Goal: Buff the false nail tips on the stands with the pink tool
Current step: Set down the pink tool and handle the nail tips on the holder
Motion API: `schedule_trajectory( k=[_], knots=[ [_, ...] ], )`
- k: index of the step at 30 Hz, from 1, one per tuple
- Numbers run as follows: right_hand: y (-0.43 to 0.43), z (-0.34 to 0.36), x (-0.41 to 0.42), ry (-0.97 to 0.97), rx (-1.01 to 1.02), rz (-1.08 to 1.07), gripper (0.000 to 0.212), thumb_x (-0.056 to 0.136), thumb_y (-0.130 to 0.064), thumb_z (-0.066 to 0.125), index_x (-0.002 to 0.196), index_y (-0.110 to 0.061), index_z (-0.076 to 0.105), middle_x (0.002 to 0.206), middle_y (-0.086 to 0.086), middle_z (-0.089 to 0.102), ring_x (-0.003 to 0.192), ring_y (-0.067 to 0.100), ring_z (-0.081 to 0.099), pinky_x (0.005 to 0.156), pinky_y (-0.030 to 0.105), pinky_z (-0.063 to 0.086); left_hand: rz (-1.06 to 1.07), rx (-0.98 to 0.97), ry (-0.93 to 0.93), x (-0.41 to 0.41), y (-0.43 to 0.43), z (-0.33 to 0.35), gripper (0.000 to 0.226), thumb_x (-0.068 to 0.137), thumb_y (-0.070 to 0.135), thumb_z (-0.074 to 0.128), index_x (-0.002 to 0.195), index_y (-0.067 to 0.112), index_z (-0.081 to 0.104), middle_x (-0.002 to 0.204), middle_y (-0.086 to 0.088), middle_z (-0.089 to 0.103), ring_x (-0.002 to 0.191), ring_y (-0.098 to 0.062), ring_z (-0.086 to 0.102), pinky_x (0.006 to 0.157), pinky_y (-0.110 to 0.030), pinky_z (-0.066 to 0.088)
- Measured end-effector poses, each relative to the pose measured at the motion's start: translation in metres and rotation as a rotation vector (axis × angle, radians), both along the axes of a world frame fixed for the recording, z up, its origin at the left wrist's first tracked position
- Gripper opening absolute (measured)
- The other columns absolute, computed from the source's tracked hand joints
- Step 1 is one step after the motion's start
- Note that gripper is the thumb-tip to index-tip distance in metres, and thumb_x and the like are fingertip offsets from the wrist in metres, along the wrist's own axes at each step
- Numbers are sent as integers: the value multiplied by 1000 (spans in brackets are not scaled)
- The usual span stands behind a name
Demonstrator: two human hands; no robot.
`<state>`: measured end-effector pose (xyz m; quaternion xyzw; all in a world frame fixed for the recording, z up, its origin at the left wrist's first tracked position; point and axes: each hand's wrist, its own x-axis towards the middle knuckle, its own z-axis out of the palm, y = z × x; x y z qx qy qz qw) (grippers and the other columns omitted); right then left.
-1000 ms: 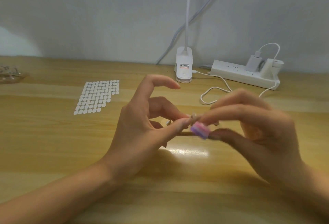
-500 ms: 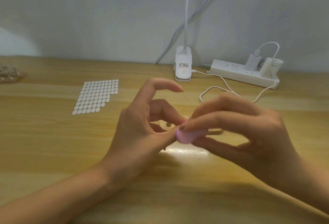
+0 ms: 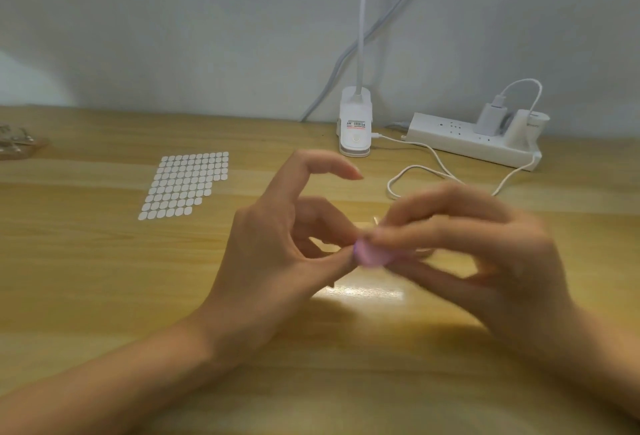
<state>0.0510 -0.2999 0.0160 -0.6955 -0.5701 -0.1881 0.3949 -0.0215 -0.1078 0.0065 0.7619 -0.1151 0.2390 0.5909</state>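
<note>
My right hand (image 3: 485, 254) pinches the small pink buffing tool (image 3: 372, 254) between thumb and fingers; the hand and tool are motion-blurred. My left hand (image 3: 277, 254) pinches a small nail-tip stand between thumb and middle finger, index finger raised and curled. The stand and nail tip are almost fully hidden by the fingertips; only a pale sliver (image 3: 375, 219) shows above them. The pink tool touches the spot where my left fingertips meet. Both hands hover over the middle of the wooden table (image 3: 104, 279).
A sheet of white oval adhesive tabs (image 3: 185, 185) lies at the left. A white clip lamp base (image 3: 355, 130) and a white power strip (image 3: 474, 140) with chargers and a looping cable (image 3: 415, 171) sit at the back. A clear packet (image 3: 17, 144) lies at the far left edge.
My right hand has slid the pink tool leftward against my left fingertips and keeps rubbing there; the tool looked purple-edged a second ago, now round and blurred. Left hand holds steady.
</note>
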Motion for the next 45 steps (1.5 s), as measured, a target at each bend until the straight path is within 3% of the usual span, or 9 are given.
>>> schedule_trajectory(
  k=[6, 11, 22, 25, 29, 33, 37, 42, 45],
  knots=[
    [-2, 8, 5, -1, 52, -25, 19, 89, -15, 73, 108, -14, 71, 100, 4, 66, 91, 17, 67, 77, 31, 54, -28, -54, -3, 2, 1, 1, 51, 75, 14, 87, 113, 29, 55, 74, -2, 74, 68, -20, 74, 50, -26, 55],
    [-1, 0, -2, -63, -31, 9, 15, 89, -15, 73, 104, -12, 75, 98, 1, 66, 89, 15, 66, 81, 23, 49, -43, -33, 8, 2, 2, 1, 51, 75, 15, 86, 113, 29, 54, 77, -2, 75, 70, -21, 75, 54, -31, 59],
    [-3, 6, 4, 6, 27, -5, 19, 88, -14, 74, 107, -12, 72, 100, 3, 66, 90, 17, 67, 77, 30, 53, -53, -64, 36, 1, 2, 3, 46, 76, 6, 80, 104, 28, 51, 77, -6, 76, 67, -22, 75, 46, -32, 55],
    [0, -4, -4, -73, -55, 24, 15, 88, -17, 74, 102, -14, 77, 99, 1, 67, 88, 16, 66, 80, 27, 51, -53, -52, 65, -1, 0, 1, 44, 77, 7, 78, 103, 29, 50, 77, -4, 76, 66, -22, 75, 44, -38, 56],
    [-5, 5, 4, -21, 12, -28, 19, 89, -15, 73, 107, -11, 72, 100, 2, 66, 89, 17, 66, 77, 27, 51, -68, -68, 49, -1, -2, 2, 46, 76, 12, 83, 102, 31, 49, 77, -5, 76, 68, -22, 76, 43, -26, 48],
    [-2, -7, -6, -113, -91, 32, 14, 88, -14, 75, 102, -12, 77, 97, 2, 67, 88, 16, 66, 80, 29, 50, -71, -64, 70, -1, -2, 2, 45, 77, 8, 79, 102, 31, 49, 77, -3, 76, 65, -19, 75, 45, -27, 49],
    [-8, 8, 4, -47, 38, -34, 21, 88, -16, 72, 108, -12, 70, 101, 5, 65, 89, 17, 66, 77, 31, 52, -69, -61, 50, -1, -3, 2, 47, 76, 12, 83, 100, 33, 49, 75, -2, 75, 68, -21, 76, 43, -24, 46],
    [-3, -6, -5, -120, -89, 25, 15, 88, -16, 74, 102, -13, 77, 97, 1, 66, 88, 15, 65, 80, 27, 49, -70, -43, 71, -2, -2, 1, 43, 78, 9, 78, 101, 32, 49, 77, -2, 76, 64, -17, 74, 44, -24, 47],
    [-6, 4, 2, -59, 13, -19, 19, 88, -15, 72, 106, -11, 72, 99, 5, 66, 89, 18, 67, 79, 31, 52, -67, -40, 52, -1, -2, 4, 45, 77, 8, 79, 102, 31, 49, 77, -2, 76, 68, -19, 75, 43, -25, 47]
  ],
)
